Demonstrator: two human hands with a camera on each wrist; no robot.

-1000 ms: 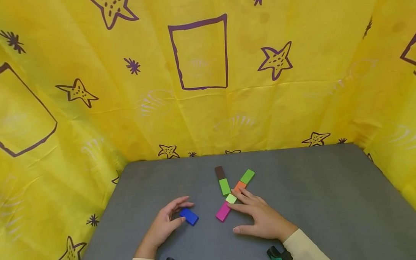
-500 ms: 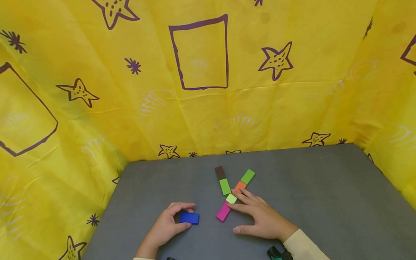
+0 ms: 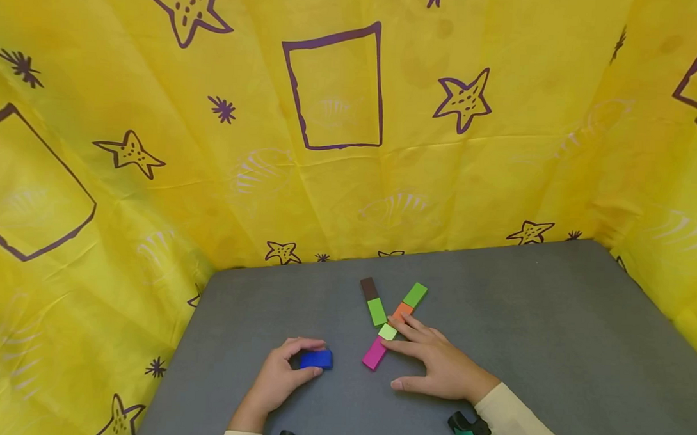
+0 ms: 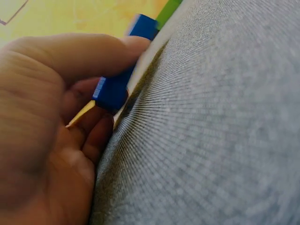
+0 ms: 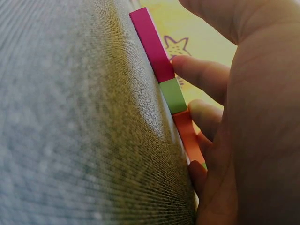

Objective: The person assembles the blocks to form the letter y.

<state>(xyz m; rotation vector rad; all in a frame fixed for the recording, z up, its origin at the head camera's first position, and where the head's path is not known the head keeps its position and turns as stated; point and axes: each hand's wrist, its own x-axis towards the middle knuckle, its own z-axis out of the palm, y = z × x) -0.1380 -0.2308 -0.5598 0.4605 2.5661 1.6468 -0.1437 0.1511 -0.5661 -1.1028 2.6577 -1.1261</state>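
My left hand (image 3: 278, 376) pinches a blue block (image 3: 317, 359) between thumb and fingers, left of the other blocks. In the left wrist view the blue block (image 4: 114, 92) is at the grey surface; whether it touches it I cannot tell. My right hand (image 3: 438, 366) has its fingers extended, fingertips resting on a row of blocks: a pink block (image 3: 374, 355), a small light green block (image 3: 387, 332), an orange block (image 3: 401, 311) and a green block (image 3: 416, 295). From the light green block's area, another green block (image 3: 376, 312) and a brown block (image 3: 368, 288) branch to the upper left.
A grey table (image 3: 518, 313) carries the blocks. Yellow cloth (image 3: 337, 198) with starfish drawings stands behind it and at both sides. A black wrist strap (image 3: 469, 429) sits by the right sleeve (image 3: 517, 422).
The left fingers have closed around the blue block and turned it from slanted to nearly level with the table's front. The right hand and the other blocks stay put.
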